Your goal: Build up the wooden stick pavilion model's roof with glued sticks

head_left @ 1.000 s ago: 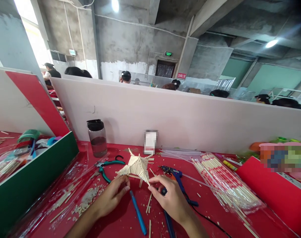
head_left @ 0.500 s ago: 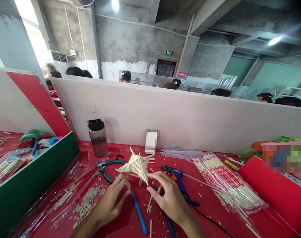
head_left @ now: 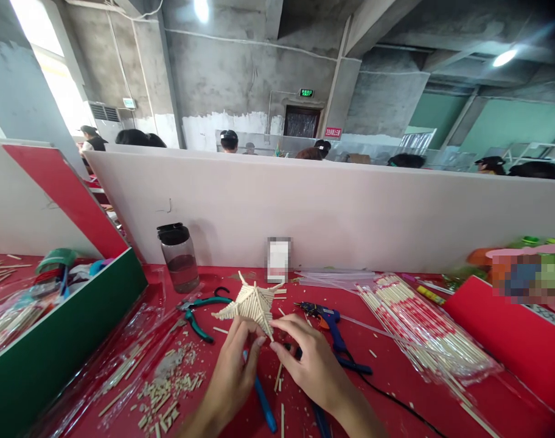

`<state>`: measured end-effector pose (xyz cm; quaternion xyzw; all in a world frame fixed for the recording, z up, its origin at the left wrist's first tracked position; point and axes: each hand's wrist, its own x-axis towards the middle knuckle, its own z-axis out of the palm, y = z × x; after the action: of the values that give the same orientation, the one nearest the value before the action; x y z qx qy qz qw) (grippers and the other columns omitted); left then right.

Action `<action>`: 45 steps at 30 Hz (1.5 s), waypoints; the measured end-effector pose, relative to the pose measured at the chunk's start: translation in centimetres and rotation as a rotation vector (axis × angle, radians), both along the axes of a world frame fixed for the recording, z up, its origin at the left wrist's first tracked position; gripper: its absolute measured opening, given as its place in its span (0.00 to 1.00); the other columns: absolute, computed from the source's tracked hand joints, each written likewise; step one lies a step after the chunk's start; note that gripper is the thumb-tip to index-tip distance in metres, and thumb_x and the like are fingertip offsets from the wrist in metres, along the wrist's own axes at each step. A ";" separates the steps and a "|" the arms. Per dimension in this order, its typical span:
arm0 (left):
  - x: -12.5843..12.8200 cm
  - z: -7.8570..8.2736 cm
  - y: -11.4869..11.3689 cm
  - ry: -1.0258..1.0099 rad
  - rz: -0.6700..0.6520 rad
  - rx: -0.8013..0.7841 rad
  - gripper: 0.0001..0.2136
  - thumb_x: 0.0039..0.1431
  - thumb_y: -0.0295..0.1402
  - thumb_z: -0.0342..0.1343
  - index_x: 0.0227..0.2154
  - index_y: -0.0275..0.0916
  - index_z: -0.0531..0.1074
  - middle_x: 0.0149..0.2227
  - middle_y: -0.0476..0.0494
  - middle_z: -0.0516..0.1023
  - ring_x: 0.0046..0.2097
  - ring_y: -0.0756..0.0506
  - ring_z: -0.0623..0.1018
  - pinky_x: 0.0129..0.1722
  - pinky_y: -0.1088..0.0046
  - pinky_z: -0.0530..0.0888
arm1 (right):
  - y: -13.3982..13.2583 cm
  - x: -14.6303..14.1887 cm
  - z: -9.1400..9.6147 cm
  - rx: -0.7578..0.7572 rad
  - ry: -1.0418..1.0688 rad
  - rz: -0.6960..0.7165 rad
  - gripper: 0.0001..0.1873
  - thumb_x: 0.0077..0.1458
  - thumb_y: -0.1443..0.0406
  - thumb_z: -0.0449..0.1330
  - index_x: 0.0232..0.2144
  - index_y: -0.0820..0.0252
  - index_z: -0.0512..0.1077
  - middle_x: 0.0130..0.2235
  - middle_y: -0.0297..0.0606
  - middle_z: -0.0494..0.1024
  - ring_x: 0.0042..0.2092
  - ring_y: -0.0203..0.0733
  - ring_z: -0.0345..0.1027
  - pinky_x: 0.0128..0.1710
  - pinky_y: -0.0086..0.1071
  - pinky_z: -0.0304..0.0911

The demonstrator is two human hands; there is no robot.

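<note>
A small model roof (head_left: 250, 301) of pale wooden sticks, with upturned pointed corners, is between my hands above the red table. My left hand (head_left: 238, 359) has its fingers bent at the roof's near edge, thumb and fingertips close together. At the near right corner, the thumb and index finger of my right hand (head_left: 307, 359) pinch the tip. Under my hands lies a blue-handled tool (head_left: 265, 404), partly hidden. Left of the roof are green-handled pliers (head_left: 199, 322). A blue hot glue gun (head_left: 330, 322) rests on the right, its cable running toward the front.
A water bottle (head_left: 179, 258) stands by the white partition (head_left: 332, 213). Bundled sticks (head_left: 423, 322) in plastic lie right, before a red panel (head_left: 510, 347). Stick offcuts (head_left: 168, 389) litter the left front, near a green box wall (head_left: 67, 316). People sit beyond the partition.
My left hand has moved right and up to the roof's near edge, from beside the blue-handled tool. The right hand stays at the corner. The view has shifted slightly.
</note>
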<state>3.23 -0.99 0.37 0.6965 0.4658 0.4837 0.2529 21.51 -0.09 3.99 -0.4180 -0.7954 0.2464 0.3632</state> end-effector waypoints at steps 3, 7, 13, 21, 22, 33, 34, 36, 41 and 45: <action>0.1 -0.4 0.0 0.007 0.027 0.008 0.08 0.70 0.35 0.48 0.34 0.42 0.68 0.36 0.44 0.72 0.41 0.41 0.73 0.43 0.67 0.72 | 0.0 0.1 0.1 0.001 0.002 0.005 0.15 0.63 0.67 0.60 0.52 0.53 0.74 0.47 0.40 0.79 0.48 0.45 0.75 0.50 0.36 0.71; 0.2 -0.5 0.1 -0.002 0.023 0.036 0.08 0.70 0.33 0.48 0.34 0.42 0.68 0.35 0.45 0.72 0.39 0.43 0.73 0.42 0.68 0.71 | 0.0 0.0 0.2 -0.011 0.009 0.015 0.15 0.63 0.67 0.59 0.52 0.52 0.73 0.48 0.39 0.78 0.49 0.44 0.74 0.51 0.35 0.70; 0.4 -0.6 0.2 -0.006 0.035 0.038 0.07 0.69 0.33 0.49 0.35 0.42 0.69 0.36 0.46 0.73 0.39 0.43 0.73 0.42 0.69 0.71 | -0.1 0.0 0.3 -0.028 -0.002 0.025 0.15 0.64 0.67 0.59 0.52 0.53 0.72 0.49 0.38 0.77 0.50 0.44 0.73 0.51 0.35 0.69; 0.1 -0.9 0.3 -0.038 0.045 0.040 0.06 0.69 0.32 0.50 0.35 0.41 0.69 0.34 0.47 0.72 0.36 0.45 0.72 0.39 0.71 0.70 | -0.1 0.1 0.4 -0.021 -0.003 0.025 0.15 0.64 0.68 0.59 0.52 0.53 0.72 0.48 0.38 0.77 0.50 0.44 0.73 0.51 0.35 0.68; 0.1 -1.0 0.4 -0.041 0.044 0.038 0.06 0.69 0.32 0.50 0.35 0.41 0.69 0.34 0.47 0.72 0.36 0.45 0.73 0.39 0.71 0.70 | 0.0 0.1 0.4 -0.021 -0.003 0.025 0.14 0.64 0.68 0.59 0.52 0.53 0.72 0.48 0.38 0.77 0.50 0.44 0.73 0.51 0.35 0.68; 0.2 -0.6 0.6 -0.071 0.046 0.044 0.06 0.67 0.31 0.51 0.34 0.41 0.70 0.33 0.48 0.73 0.36 0.46 0.74 0.38 0.72 0.71 | 0.1 0.2 0.3 -0.035 -0.015 0.033 0.15 0.64 0.67 0.59 0.52 0.53 0.72 0.49 0.38 0.77 0.50 0.43 0.73 0.50 0.34 0.68; 0.3 -0.6 0.6 -0.075 0.048 0.038 0.06 0.67 0.31 0.51 0.34 0.41 0.70 0.33 0.48 0.73 0.36 0.46 0.74 0.38 0.72 0.71 | 0.1 0.2 0.2 -0.036 -0.012 0.034 0.15 0.64 0.67 0.60 0.52 0.52 0.72 0.49 0.38 0.77 0.50 0.43 0.73 0.50 0.34 0.68; 0.3 -0.6 0.6 -0.082 0.054 0.024 0.05 0.67 0.31 0.52 0.34 0.41 0.70 0.33 0.49 0.73 0.35 0.46 0.73 0.38 0.72 0.71 | 0.1 0.2 0.2 -0.036 -0.004 0.035 0.15 0.64 0.68 0.60 0.52 0.52 0.72 0.49 0.37 0.77 0.49 0.43 0.73 0.51 0.34 0.68; 0.3 -0.7 0.3 -0.107 0.062 -0.011 0.05 0.67 0.32 0.52 0.34 0.41 0.69 0.32 0.49 0.73 0.35 0.46 0.73 0.38 0.72 0.70 | 0.0 0.1 0.3 -0.049 0.012 0.044 0.14 0.64 0.68 0.60 0.52 0.53 0.72 0.48 0.37 0.77 0.49 0.42 0.73 0.50 0.33 0.68; 0.4 -0.8 0.2 -0.132 0.051 -0.059 0.05 0.67 0.33 0.52 0.34 0.41 0.68 0.32 0.49 0.71 0.35 0.46 0.72 0.38 0.72 0.70 | 0.0 0.1 0.4 -0.055 0.018 0.049 0.14 0.64 0.68 0.60 0.52 0.54 0.73 0.48 0.37 0.77 0.49 0.42 0.73 0.49 0.32 0.67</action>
<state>3.63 -0.75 -0.39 0.6433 0.4798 0.5208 0.2909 21.56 -0.12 4.36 -0.4060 -0.7951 0.2807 0.3525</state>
